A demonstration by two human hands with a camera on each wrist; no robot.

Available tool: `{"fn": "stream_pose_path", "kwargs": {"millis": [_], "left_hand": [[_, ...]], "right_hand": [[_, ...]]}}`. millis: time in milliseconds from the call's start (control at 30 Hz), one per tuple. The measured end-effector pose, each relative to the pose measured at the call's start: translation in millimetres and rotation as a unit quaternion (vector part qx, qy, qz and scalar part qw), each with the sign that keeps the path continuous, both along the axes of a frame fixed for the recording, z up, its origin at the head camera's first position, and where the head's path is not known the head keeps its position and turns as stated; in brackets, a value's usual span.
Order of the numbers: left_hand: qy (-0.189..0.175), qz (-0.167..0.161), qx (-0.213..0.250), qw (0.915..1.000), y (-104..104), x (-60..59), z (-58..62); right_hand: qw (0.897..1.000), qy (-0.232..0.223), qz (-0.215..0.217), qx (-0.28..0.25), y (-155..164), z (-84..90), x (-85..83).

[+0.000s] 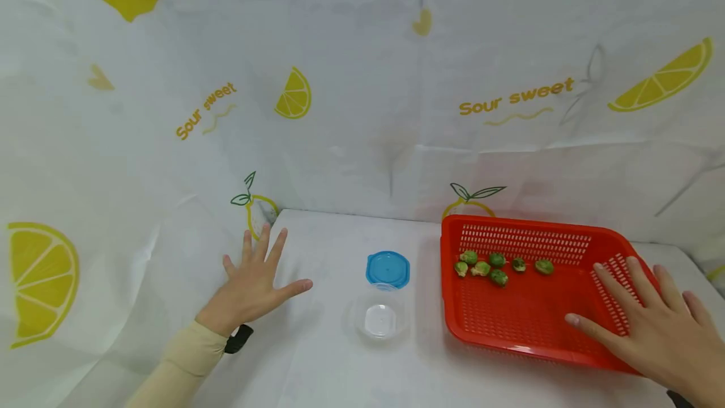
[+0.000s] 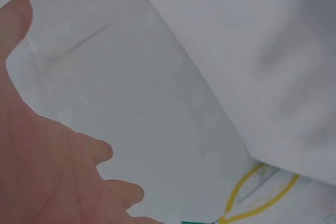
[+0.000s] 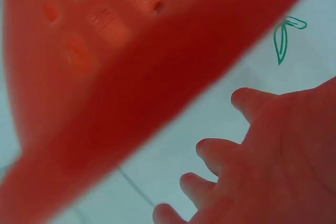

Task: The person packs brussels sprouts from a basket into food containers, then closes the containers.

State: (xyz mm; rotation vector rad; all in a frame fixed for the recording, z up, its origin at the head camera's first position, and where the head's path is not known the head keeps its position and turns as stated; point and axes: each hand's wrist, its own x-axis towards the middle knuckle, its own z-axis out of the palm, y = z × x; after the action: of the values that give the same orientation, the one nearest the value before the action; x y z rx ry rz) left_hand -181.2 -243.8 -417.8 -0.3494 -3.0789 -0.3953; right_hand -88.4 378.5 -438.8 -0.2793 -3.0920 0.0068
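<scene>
My left hand (image 1: 249, 285) hovers over the left side of the table with its fingers spread, holding nothing. On the right, my right hand (image 1: 659, 326) is spread above the near right corner of a red plastic basket (image 1: 527, 313), its fingers straight. Several small Brussels sprouts (image 1: 497, 260) lie in the basket's far left part. Between the hands stands a clear round plastic container (image 1: 381, 322), with a blue lid (image 1: 388, 269) just behind it. In the right wrist view, the basket's blurred rim (image 3: 157, 93) passes close by the right hand's fingers (image 3: 215, 156).
A white table (image 1: 340, 232) carries everything. Behind it and to the left hangs a white cloth (image 1: 351, 80) printed with lemons and lettering. The basket's slotted walls rise around the sprouts. A dark band (image 1: 239, 339) sits at the left wrist.
</scene>
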Motion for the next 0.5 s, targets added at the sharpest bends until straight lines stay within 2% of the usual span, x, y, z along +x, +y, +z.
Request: {"fn": "stream_pose_path", "kwargs": {"millis": [100,167,233,300,333,367,400,467,500], "left_hand": [[-0.021,-0.008,0.057,0.9981,6.0,-3.6,-2.1],[-0.042,-0.016,0.111,0.9928,11.7,-7.3,-3.0],[-0.064,-0.020,0.169,0.9834,18.2,-11.5,-6.7],[-0.101,-0.020,0.234,0.9669,25.1,-16.9,-13.6],[-0.124,-0.024,0.271,0.9543,28.2,-20.1,-18.2],[-0.153,-0.029,0.311,0.9376,31.0,-23.2,-23.8],[-0.182,-0.036,0.350,0.9184,34.0,-26.3,-29.4],[-0.244,-0.046,0.421,0.8724,39.6,-32.9,-40.8],[-0.268,-0.052,0.446,0.8523,42.2,-35.8,-46.5]], "right_hand": [[1.000,0.002,0.028,-0.003,3.5,7.7,-6.4],[0.999,0.001,0.051,-0.014,5.5,14.4,-12.9],[0.997,-0.013,0.072,-0.039,6.4,21.7,-20.5],[0.993,-0.026,0.093,-0.069,7.1,29.1,-28.7],[0.991,-0.034,0.102,-0.082,7.1,32.6,-32.6],[0.989,-0.044,0.111,-0.093,7.1,36.2,-36.3],[0.986,-0.049,0.119,-0.103,7.2,39.7,-39.9],[0.983,-0.053,0.135,-0.109,7.8,46.9,-47.4],[0.983,-0.054,0.140,-0.108,8.1,50.3,-51.3]]}}
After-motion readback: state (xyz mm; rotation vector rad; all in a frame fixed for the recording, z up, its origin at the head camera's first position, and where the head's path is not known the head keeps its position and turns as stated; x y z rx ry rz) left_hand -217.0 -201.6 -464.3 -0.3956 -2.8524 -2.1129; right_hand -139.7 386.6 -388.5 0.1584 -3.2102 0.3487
